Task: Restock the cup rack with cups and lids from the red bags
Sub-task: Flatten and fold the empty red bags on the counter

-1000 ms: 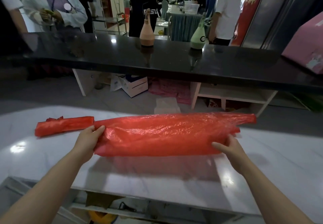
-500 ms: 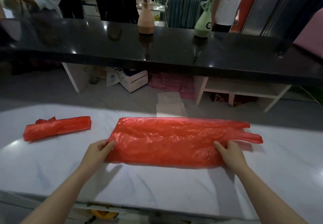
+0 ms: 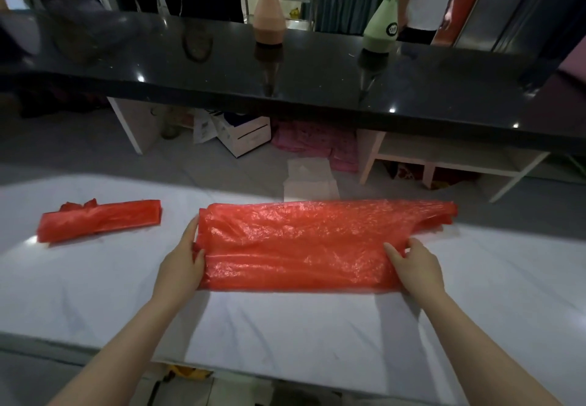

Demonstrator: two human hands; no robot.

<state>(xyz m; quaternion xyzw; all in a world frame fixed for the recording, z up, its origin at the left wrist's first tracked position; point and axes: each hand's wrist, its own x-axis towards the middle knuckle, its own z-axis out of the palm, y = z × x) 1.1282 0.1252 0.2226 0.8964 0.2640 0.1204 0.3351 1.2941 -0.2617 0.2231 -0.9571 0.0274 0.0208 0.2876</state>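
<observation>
A large red plastic bag [image 3: 301, 244] lies flattened and folded lengthwise on the white marble counter [image 3: 285, 326], its handles pointing right. At the bag's left end, my left hand [image 3: 182, 263] holds the edge, thumb on top and fingers along the side. My right hand [image 3: 415, 266] pinches the plastic near the right end, just before the handles. A smaller red bag [image 3: 98, 220], folded into a narrow strip, lies on the counter to the left, apart from both hands. No cups, lids or rack are in view.
A black glossy bar top [image 3: 317, 82] runs across behind the counter, carrying a pink bottle-shaped vase [image 3: 268, 21] and a green one [image 3: 382, 29]. Several people stand beyond it. Boxes [image 3: 244, 136] and pink cloth lie on the floor between the two counters.
The large bag, held up as a loose roll a second ago, now lies flatter on the counter and nearer to me. Both hands stayed at its ends.
</observation>
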